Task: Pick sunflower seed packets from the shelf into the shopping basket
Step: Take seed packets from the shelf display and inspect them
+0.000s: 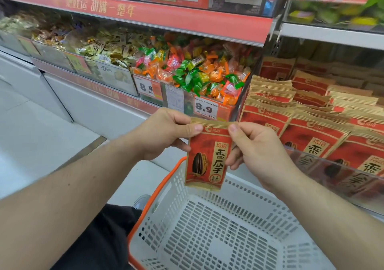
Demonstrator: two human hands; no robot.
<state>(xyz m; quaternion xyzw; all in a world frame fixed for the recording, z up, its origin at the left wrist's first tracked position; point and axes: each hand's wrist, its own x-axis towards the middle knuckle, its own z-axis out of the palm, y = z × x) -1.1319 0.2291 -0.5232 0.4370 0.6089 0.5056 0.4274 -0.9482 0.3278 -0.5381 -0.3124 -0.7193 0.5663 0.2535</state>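
A red and tan sunflower seed packet (205, 155) hangs upright at the centre of the frame, printed face toward the person, directly above the far rim of the white shopping basket (218, 234). Both hands hold it by its upper edge: the left hand (164, 133) pinches the top left corner between thumb and fingers, and the right hand (255, 147) pinches the top right corner, its lower fingers curled against the packet's right side. The basket, with an orange handle (158, 190), sits at lower centre with nothing in it. At the right of the frame, rows of matching packets (311, 124) fill the shelf (332, 35). In the upper middle, bright wrapped candies (197, 72) fill a bin with a price tag (206, 108) reading 8.9.
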